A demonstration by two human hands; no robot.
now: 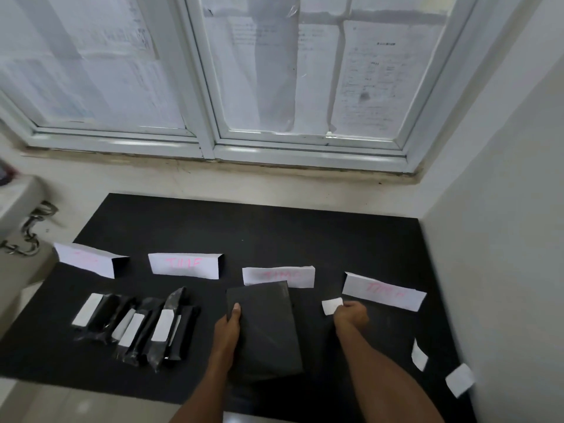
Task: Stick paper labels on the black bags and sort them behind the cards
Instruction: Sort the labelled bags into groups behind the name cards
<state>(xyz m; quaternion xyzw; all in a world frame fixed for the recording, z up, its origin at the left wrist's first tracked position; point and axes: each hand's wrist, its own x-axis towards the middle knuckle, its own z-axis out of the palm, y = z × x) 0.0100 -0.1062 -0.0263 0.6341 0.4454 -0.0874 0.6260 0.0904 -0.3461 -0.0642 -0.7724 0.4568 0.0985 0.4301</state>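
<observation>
My left hand [229, 326] grips the left edge of a flat black bag [265, 328], thumb on top, lifted a little above the black mat [274, 233]. My right hand [351, 314] pinches a small white paper label [332, 306] just right of that bag. Several folded white cards with pink writing stand in a row: one at the far left [87, 258], one left of centre [184, 265], one behind the bag [279, 275], one at the right [383, 293]. A cluster of black bags with white labels [137, 326] lies at the left.
Two loose white labels [418, 357] [459, 378] lie by the mat's right edge, close to the white wall [503, 239]. A window with papers [259, 71] is behind the mat. Metal hooks [30, 230] hang at the left.
</observation>
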